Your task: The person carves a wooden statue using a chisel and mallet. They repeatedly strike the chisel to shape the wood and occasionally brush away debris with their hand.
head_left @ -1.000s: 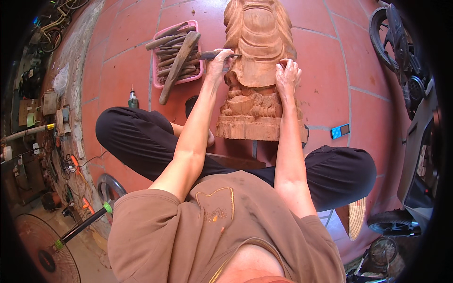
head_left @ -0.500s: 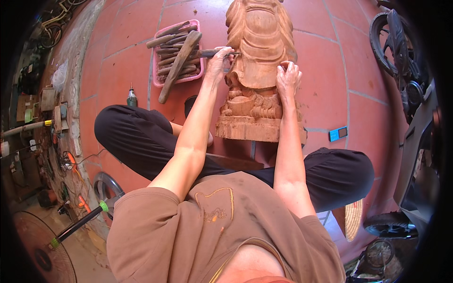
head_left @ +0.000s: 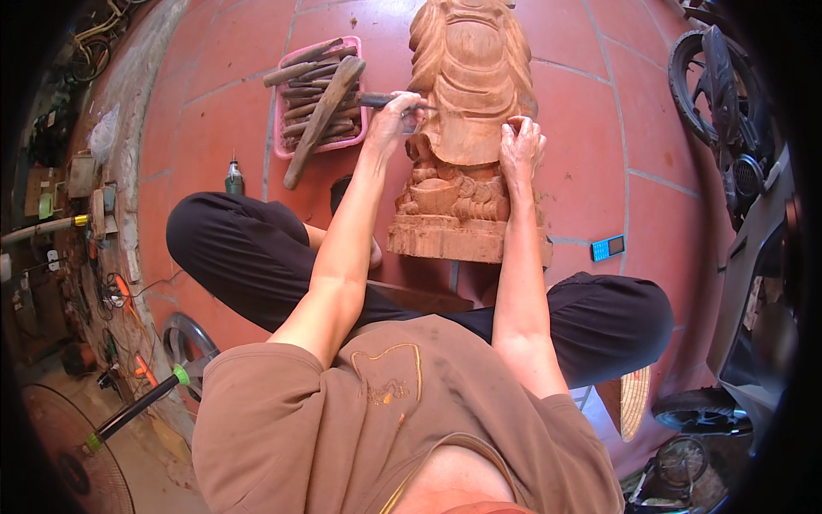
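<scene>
A carved wooden statue (head_left: 467,86), robed with a round belly, lies in front of me with its base toward me. My left hand (head_left: 399,116) is closed round a chisel (head_left: 375,100). The chisel's dark handle sticks out to the left, and its thin blade reaches over the statue's left side. My right hand (head_left: 521,152) rests at the statue's right edge with its fingers curled in a pinch. Whatever it may hold is too small to make out.
Left of the statue, a pink basket (head_left: 279,128) holds several wooden-handled tools, with a long wooden stick (head_left: 330,116) across it. A green power tool (head_left: 234,178) stands by my left knee. On the tiled floor (head_left: 582,154) lies a blue phone (head_left: 608,248). Motorbike parts line the right.
My left hand and the chisel have shifted very slightly toward me. The right hand stays at the statue's right edge. The whole view has moved a little.
</scene>
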{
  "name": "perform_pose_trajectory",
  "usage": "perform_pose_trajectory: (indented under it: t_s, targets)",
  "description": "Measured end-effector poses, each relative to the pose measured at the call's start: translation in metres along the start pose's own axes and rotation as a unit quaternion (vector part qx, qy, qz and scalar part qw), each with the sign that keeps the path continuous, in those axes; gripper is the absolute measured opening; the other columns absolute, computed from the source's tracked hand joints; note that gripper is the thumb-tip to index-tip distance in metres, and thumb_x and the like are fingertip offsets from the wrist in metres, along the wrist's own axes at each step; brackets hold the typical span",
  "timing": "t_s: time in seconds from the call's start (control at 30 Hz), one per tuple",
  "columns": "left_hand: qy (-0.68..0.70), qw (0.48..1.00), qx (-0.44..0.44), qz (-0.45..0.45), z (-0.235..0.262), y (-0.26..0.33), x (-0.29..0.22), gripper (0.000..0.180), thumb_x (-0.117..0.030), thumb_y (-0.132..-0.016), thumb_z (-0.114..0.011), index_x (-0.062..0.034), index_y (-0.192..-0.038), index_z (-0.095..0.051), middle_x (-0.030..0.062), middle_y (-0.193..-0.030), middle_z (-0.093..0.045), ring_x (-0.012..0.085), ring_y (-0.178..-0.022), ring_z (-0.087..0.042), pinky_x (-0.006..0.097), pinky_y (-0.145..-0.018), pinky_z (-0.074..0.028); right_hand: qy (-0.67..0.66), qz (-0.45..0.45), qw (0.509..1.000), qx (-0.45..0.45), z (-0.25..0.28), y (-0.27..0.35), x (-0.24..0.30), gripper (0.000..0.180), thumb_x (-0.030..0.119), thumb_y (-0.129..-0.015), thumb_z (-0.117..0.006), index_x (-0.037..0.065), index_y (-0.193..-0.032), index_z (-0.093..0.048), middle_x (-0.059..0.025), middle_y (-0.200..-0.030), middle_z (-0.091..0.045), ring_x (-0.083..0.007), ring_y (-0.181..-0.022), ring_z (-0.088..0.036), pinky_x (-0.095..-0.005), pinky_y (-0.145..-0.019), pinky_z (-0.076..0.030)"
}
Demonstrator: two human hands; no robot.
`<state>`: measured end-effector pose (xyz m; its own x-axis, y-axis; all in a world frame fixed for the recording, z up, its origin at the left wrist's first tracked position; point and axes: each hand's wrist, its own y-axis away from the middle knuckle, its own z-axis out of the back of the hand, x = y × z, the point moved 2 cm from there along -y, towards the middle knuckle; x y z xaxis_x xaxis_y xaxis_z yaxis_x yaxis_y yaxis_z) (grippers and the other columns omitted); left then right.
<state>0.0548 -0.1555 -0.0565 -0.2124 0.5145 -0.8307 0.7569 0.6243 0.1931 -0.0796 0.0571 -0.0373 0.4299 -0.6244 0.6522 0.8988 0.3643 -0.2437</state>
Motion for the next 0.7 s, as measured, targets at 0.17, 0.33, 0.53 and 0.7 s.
perform_pose_trajectory:
  t_s: [0.17, 0.33, 0.53, 0.7]
  targets:
    - [0.051, 0.994, -0.081, -0.054, 0.006, -0.019, 0.015, 0.011, -0.011, -0.088, -0.067, -0.0017, -0.092, -0.066, 0.0115, -0.089, -0.069, 0.0164, -0.073, -0.063, 0.03, -0.07, -0.054, -0.003, -0.004, 1.0, 0.008, -0.001, 0.001, 0.003, 0.019, 0.018, -0.085, -0.066, 0.013, -0.103, -0.062, -0.0078, -0.106, -0.061, -0.0304, -0.105, -0.053, -0.0458, -0.092, -0.043]
    - [-0.017, 1.0, -0.019, 0.008, -0.007, 0.005, 0.006, 0.01, -0.012, -0.087, -0.066, -0.0028, -0.09, -0.065, 0.0103, -0.088, -0.068, 0.0146, -0.072, -0.062, 0.029, -0.068, -0.052, 0.018, -0.006, 1.0, 0.003, 0.0, -0.001, 0.0, 0.018, 0.018, -0.085, -0.066, 0.012, -0.102, -0.062, -0.0085, -0.106, -0.061, -0.0307, -0.104, -0.053, -0.0451, -0.092, -0.043]
    - [-0.01, 0.999, 0.012, 0.042, 0.001, 0.012, -0.003, 0.01, -0.013, -0.088, -0.066, -0.0029, -0.09, -0.066, 0.0108, -0.089, -0.069, 0.0151, -0.073, -0.064, 0.03, -0.07, -0.053, 0.008, 0.001, 1.0, 0.0, 0.001, 0.0, -0.001, 0.018, 0.017, -0.085, -0.066, 0.012, -0.101, -0.063, -0.0092, -0.105, -0.062, -0.0313, -0.103, -0.054, -0.0448, -0.091, -0.043]
    - [0.092, 0.993, -0.065, -0.045, 0.017, -0.027, 0.017, 0.01, -0.01, -0.087, -0.067, -0.002, -0.093, -0.066, 0.0119, -0.092, -0.07, 0.0181, -0.077, -0.067, 0.031, -0.074, -0.056, -0.001, 0.002, 1.0, 0.002, 0.0, 0.0, 0.004, 0.017, 0.016, -0.085, -0.066, 0.012, -0.101, -0.063, -0.0092, -0.104, -0.062, -0.0312, -0.104, -0.054, -0.0447, -0.09, -0.044]
